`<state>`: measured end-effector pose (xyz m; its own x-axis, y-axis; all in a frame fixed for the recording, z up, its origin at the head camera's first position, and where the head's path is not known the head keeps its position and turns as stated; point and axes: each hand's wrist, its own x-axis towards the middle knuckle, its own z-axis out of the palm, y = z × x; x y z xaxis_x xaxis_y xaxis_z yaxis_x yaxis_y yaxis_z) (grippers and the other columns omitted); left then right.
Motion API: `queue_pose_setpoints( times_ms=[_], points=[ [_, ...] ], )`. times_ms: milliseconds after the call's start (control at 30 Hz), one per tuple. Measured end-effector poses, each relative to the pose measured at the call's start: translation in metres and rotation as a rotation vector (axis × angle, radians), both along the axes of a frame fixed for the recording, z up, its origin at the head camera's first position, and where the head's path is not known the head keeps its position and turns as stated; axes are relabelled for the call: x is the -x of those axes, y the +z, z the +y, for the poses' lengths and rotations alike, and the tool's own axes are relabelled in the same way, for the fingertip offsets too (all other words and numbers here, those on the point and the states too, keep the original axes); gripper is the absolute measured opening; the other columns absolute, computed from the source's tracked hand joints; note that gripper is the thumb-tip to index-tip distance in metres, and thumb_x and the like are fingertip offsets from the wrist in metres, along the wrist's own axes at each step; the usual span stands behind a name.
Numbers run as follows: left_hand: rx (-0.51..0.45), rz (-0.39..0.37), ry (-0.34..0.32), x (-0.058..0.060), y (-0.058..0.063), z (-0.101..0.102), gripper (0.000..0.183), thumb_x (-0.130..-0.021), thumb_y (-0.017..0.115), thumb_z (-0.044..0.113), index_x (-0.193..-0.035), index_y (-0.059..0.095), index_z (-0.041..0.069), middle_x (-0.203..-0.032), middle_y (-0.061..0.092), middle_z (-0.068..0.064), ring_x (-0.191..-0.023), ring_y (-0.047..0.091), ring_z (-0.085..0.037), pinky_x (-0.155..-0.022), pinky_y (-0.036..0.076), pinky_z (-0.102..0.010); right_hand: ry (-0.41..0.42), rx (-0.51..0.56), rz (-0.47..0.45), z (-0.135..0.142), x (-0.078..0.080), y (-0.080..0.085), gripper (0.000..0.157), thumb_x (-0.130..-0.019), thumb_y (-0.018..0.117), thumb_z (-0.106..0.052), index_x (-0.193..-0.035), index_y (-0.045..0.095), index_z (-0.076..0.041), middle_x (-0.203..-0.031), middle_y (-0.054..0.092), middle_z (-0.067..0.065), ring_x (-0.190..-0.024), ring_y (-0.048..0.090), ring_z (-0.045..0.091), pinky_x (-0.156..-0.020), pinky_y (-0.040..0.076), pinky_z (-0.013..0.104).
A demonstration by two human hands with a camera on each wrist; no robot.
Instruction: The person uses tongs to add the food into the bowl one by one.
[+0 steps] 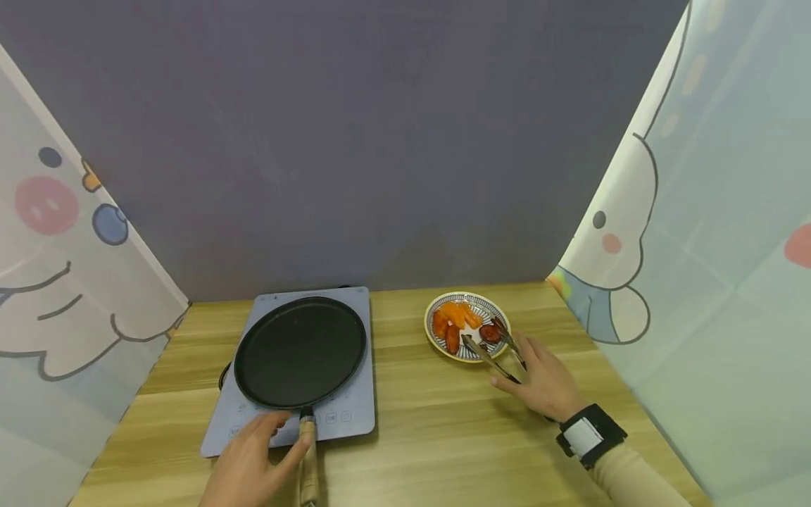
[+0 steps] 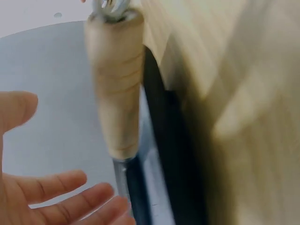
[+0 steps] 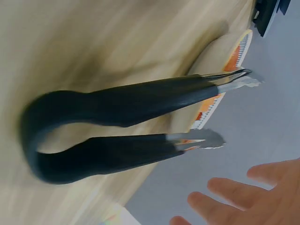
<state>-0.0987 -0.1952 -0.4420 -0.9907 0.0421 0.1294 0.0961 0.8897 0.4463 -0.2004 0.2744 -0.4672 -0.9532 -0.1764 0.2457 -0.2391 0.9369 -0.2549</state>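
My left hand [image 1: 253,461] is beside the wooden handle [image 1: 308,461] of a flat black frying pan [image 1: 300,352]. In the left wrist view its fingers [image 2: 61,180] are spread, with a gap between them and the wooden handle [image 2: 117,84]. The pan sits on a pale induction cooker [image 1: 361,419]. Over the black-handled tongs [image 1: 484,357] is my right hand [image 1: 548,380]; the right wrist view shows its extended fingers [image 3: 234,194] apart from the tongs [image 3: 145,101]. The tongs' metal tips lie spread over a patterned plate [image 1: 443,348] holding orange and reddish-brown food pieces [image 1: 453,339].
A wooden table [image 1: 405,465] carries everything. Behind it rises a plain grey panel [image 1: 380,141]. Cartoon-printed panels stand on the left [image 1: 57,282] and right [image 1: 716,282] sides. A black and white band [image 1: 589,436] circles the right wrist.
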Motion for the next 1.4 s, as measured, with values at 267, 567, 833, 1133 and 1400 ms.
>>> queue_pose_setpoints(
  times_ms=[267,567,833,1133,1400],
  points=[
    [-0.117,-0.249,0.092,-0.008,-0.021,0.001,0.056,-0.078,0.053,0.064,-0.096,0.060,0.011,-0.081,0.061,0.003,-0.070,0.053,-0.010,-0.063,0.049,-0.037,-0.066,0.038,-0.113,0.015,-0.011,-0.010,0.105,-0.073,0.053,-0.071,-0.139,0.015,0.000,-0.129,0.037,0.033,-0.111,0.038,0.045,-0.087,0.038,0.060],
    [-0.238,-0.285,0.151,-0.014,-0.038,0.016,0.041,-0.081,0.058,0.052,-0.087,0.063,0.012,-0.063,0.055,0.007,-0.056,0.049,-0.007,-0.053,0.044,-0.030,-0.132,0.034,-0.222,0.022,-0.013,-0.013,0.105,-0.072,0.051,-0.074,-0.132,0.025,0.009,-0.121,0.042,0.037,-0.103,0.044,0.046,-0.081,0.042,0.059],
    [-0.315,-0.309,0.198,-0.014,-0.045,0.022,0.041,-0.081,0.060,0.047,-0.085,0.062,0.007,-0.062,0.055,0.003,-0.058,0.048,-0.011,-0.052,0.043,-0.031,-0.154,0.011,-0.222,0.022,-0.016,-0.023,0.094,-0.074,0.060,-0.063,-0.129,0.032,0.008,-0.114,0.049,0.034,-0.098,0.049,0.043,-0.075,0.045,0.057],
    [-0.467,-0.364,0.236,-0.015,-0.049,0.023,0.043,-0.083,0.060,0.041,-0.091,0.059,-0.001,-0.059,0.053,0.001,-0.055,0.048,-0.015,-0.050,0.042,-0.030,-0.167,0.003,-0.218,0.022,-0.020,-0.029,0.087,-0.074,0.063,-0.057,-0.124,0.037,0.009,-0.102,0.056,0.029,-0.087,0.054,0.038,-0.066,0.048,0.053],
    [-0.641,-0.373,0.217,-0.016,-0.051,0.025,0.043,-0.084,0.061,0.034,-0.097,0.056,-0.006,-0.057,0.055,-0.001,-0.052,0.051,-0.017,-0.045,0.044,-0.028,-0.175,0.036,-0.208,0.023,-0.014,-0.033,0.080,-0.077,0.064,-0.051,-0.123,0.037,0.009,-0.103,0.057,0.030,-0.087,0.055,0.038,-0.066,0.048,0.052]
  ],
)
